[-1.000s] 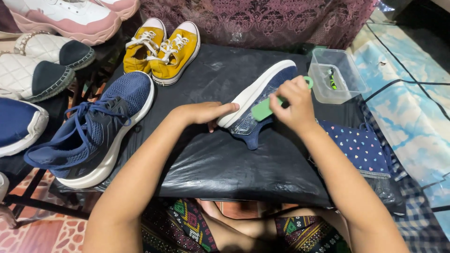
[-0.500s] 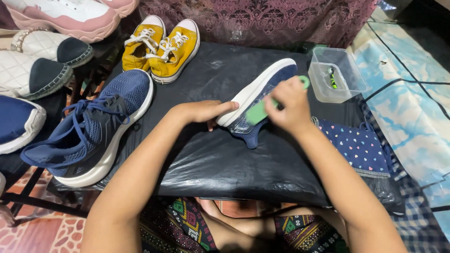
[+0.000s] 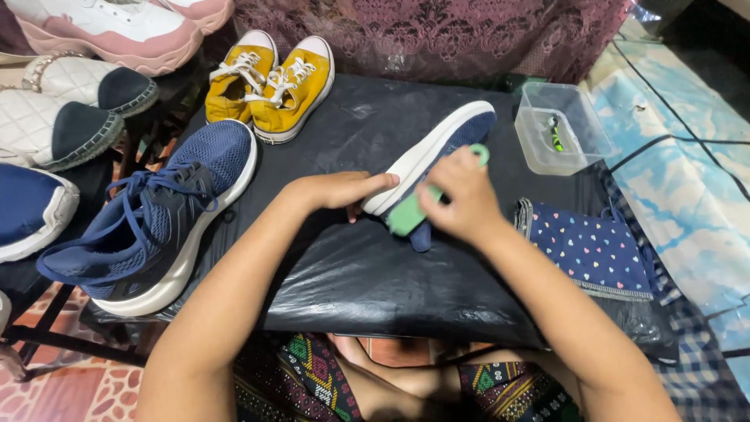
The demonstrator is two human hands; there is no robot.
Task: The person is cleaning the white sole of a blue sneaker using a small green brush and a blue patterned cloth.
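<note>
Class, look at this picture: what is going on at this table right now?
A person holds a navy sneaker with a white sole on its side on a black-covered table. The left hand steadies the sole, while the right hand presses a green brush against the shoe. Its mate, a laced navy sneaker, lies to the left, beside a pair of yellow sneakers. A clear plastic container and a heart-patterned cloth sit to the right.
</note>
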